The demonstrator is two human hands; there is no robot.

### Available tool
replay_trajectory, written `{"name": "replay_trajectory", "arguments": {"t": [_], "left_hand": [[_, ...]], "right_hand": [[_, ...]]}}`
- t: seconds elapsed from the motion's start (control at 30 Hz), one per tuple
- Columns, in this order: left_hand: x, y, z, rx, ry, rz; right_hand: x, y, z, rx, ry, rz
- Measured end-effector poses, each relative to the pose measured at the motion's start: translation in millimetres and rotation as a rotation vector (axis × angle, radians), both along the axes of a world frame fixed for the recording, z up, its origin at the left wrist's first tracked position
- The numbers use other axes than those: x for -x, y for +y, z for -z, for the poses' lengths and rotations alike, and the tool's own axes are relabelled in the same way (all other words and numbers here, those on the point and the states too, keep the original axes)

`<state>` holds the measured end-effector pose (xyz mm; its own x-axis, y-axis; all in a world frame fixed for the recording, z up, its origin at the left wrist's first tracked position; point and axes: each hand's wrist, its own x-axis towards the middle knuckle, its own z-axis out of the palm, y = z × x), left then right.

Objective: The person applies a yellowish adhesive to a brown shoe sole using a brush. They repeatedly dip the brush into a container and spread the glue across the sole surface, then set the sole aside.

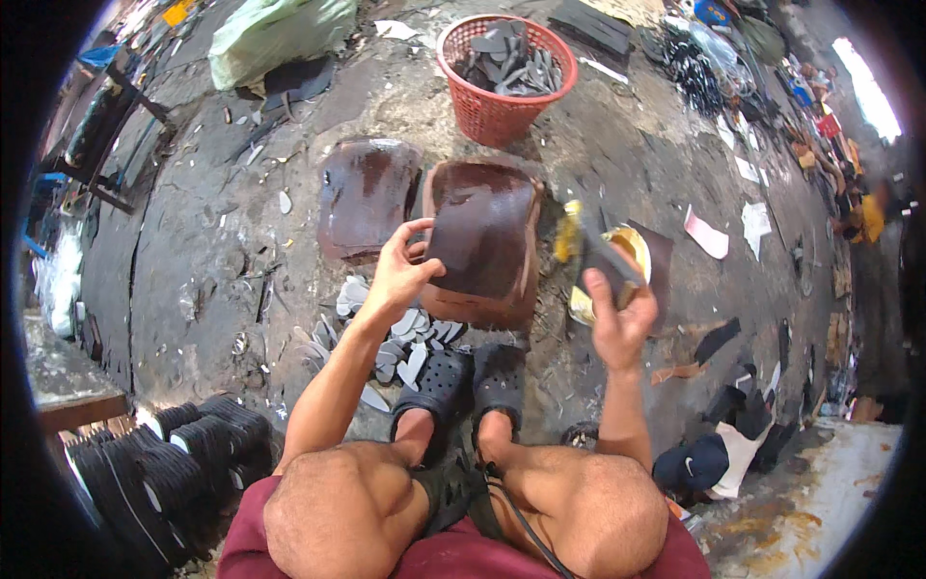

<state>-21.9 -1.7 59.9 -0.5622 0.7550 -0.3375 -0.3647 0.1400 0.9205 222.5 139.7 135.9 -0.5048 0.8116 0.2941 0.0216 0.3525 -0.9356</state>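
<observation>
A stack of dark brown, glossy sheets (482,227) lies in front of my feet. My left hand (403,270) pinches the left edge of the top sheet, thumb on its face and fingers curled beside it. Raised to the right, my right hand (622,323) grips a dark, flat-handled brush (610,265) whose tip is smeared yellow and blurred by motion. Partly behind that hand stands a round container (635,249) with yellow coating on its rim. A second stained brown slab (368,198) lies left of the stack.
Grey sole-shaped pieces (405,338) are scattered by my dark clogs (434,381). A red basket (506,116) of similar pieces stands beyond the stack. Rows of black soles (193,458) sit at lower left. A dark cap (692,463) and scraps lie at right.
</observation>
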Motion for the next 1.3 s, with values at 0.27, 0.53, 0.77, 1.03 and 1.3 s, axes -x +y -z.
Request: {"name": "replay_trajectory", "arguments": {"t": [0.27, 0.53, 0.77, 1.03, 1.3], "left_hand": [[85, 7, 37, -0.134, 0.093, -0.312], [176, -76, 145, 0.654, 0.776, -0.335], [6, -31, 73, -0.050, 1.353, 0.170], [-55, -18, 72, 0.003, 1.496, 0.483], [-56, -31, 76, -0.036, 1.506, 0.448]], "right_hand": [[-8, 5, 12, -0.030, 0.049, 0.117], [3, 12, 13, 0.045, -0.020, 0.086], [73, 77, 19, -0.140, -0.266, -0.187], [140, 32, 136, -1.244, -0.977, -0.068], [115, 41, 14, -0.298, -0.980, -0.121]]}}
